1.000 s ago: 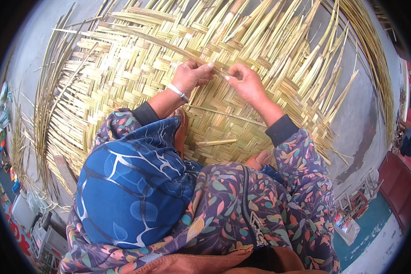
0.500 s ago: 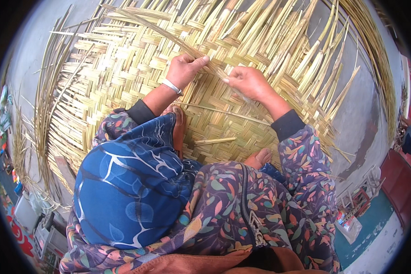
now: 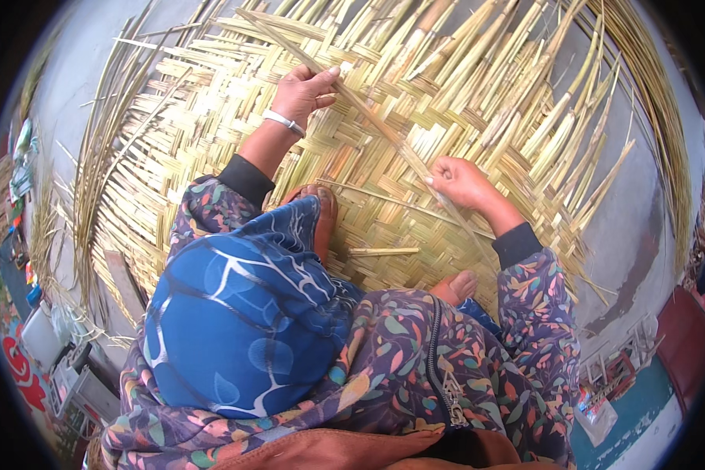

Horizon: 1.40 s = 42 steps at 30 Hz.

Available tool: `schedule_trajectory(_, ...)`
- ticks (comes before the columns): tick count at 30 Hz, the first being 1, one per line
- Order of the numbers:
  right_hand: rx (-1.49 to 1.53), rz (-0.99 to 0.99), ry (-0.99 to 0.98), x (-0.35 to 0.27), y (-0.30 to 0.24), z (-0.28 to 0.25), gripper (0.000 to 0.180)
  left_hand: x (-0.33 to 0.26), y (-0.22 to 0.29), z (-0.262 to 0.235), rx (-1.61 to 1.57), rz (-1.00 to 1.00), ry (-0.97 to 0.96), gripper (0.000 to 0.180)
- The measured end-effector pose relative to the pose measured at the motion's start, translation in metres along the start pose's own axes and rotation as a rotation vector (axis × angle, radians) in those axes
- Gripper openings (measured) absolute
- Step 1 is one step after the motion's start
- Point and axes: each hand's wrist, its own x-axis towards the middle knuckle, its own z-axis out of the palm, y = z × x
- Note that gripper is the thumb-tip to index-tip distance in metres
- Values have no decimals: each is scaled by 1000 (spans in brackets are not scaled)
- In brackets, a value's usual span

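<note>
A long, flat reed strip (image 3: 376,121) runs slantwise between my hands over a half-woven reed mat (image 3: 376,223). My left hand (image 3: 301,95), with a pale band at its wrist, pinches the strip between thumb and fingers near its upper part. Lower on the strip and to the right, my right hand (image 3: 464,182) is closed on it. The strip's far end reaches up to the left, past the mat's woven part. Its near end hangs down toward my right sleeve. Under my hands the mat shows a tight diagonal weave, with loose ends fanning out at the far side.
A sandalled foot (image 3: 326,211) and a bare foot (image 3: 456,287) rest on the mat. A short reed piece (image 3: 384,251) lies between them. Bundles of long reeds (image 3: 656,117) lie on the grey floor at right, others at left. A dark red chair (image 3: 685,333) stands lower right.
My hands have drawn apart along the strip: the left went slightly up and left, the right down and right. More of the strip now shows between them.
</note>
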Motion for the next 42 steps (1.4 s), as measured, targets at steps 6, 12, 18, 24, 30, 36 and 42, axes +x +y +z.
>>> schedule_trajectory(6, -102, 16, 144, -20, -27, -10, 22, -3, 1, -4, 169, -16, 97, 25)
schedule_trajectory(12, -513, -130, 301, -43, -66, -11, 17, 10, -16, -14, 126, 76, 175, 27)
schedule_trajectory(18, -572, -115, 291, -45, -51, -8, 18, 4, -6, -4, 6, 4, 130, 25)
schedule_trajectory(24, -580, -80, 275, -45, -36, -11, 18, 1, 2, 1, -169, -89, -41, 26)
schedule_trajectory(30, -499, -52, 305, -43, -19, -21, 18, 6, -2, 2, -277, -97, -83, 25)
schedule_trajectory(36, -281, -68, 285, -46, -23, -18, 11, 3, 5, 20, -250, -90, -175, 27)
schedule_trajectory(42, 227, -186, 144, -31, -33, -4, 11, -46, -36, 78, 4, -363, -473, 28)
